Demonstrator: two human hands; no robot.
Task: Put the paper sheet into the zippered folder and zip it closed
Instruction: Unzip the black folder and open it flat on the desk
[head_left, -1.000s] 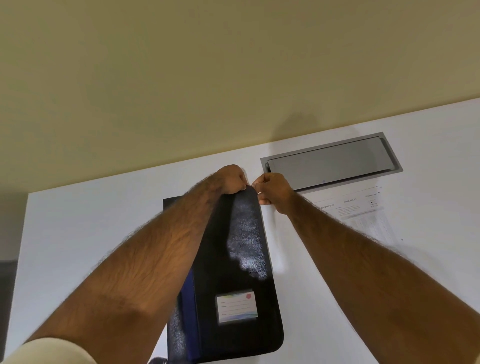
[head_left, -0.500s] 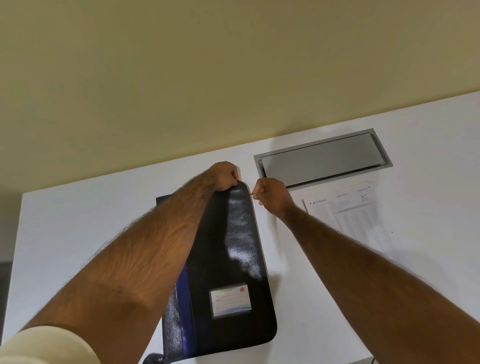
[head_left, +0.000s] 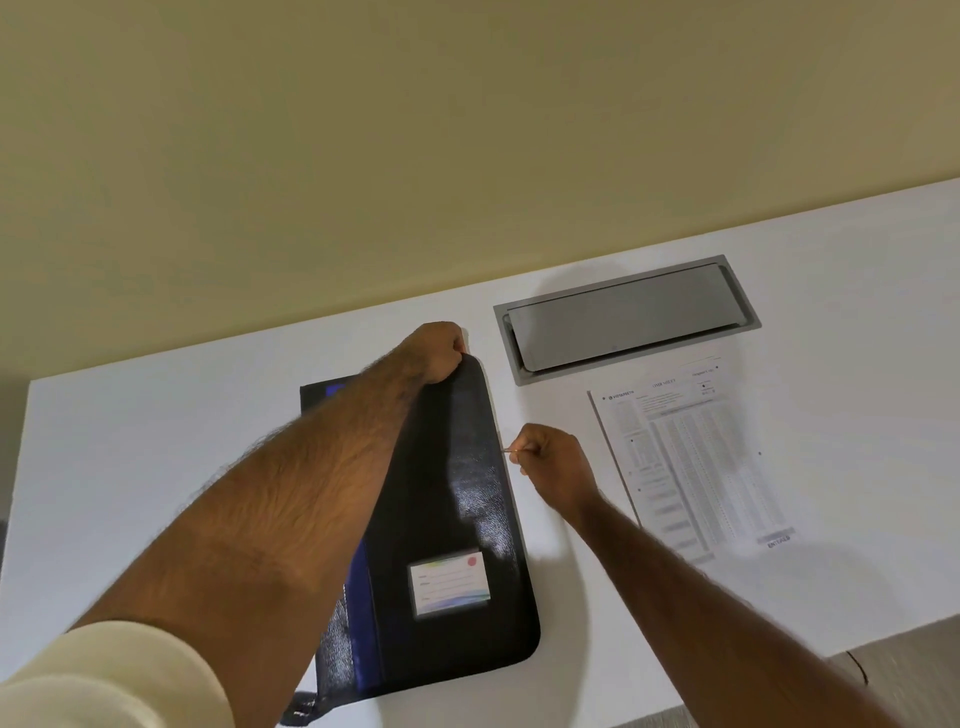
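The right hand (head_left: 553, 467) has pulled the zipper tab partway down the folder (head_left: 447, 499) edge. The left hand (head_left: 434, 351) grips the folder's far corner, its length running away from him. The paper (head_left: 696, 457) lies right of the right hand.

A white table (head_left: 156, 457) against a yellowish wall (head_left: 415, 130) — a grey recessed hatch (head_left: 623, 317) set in its top.
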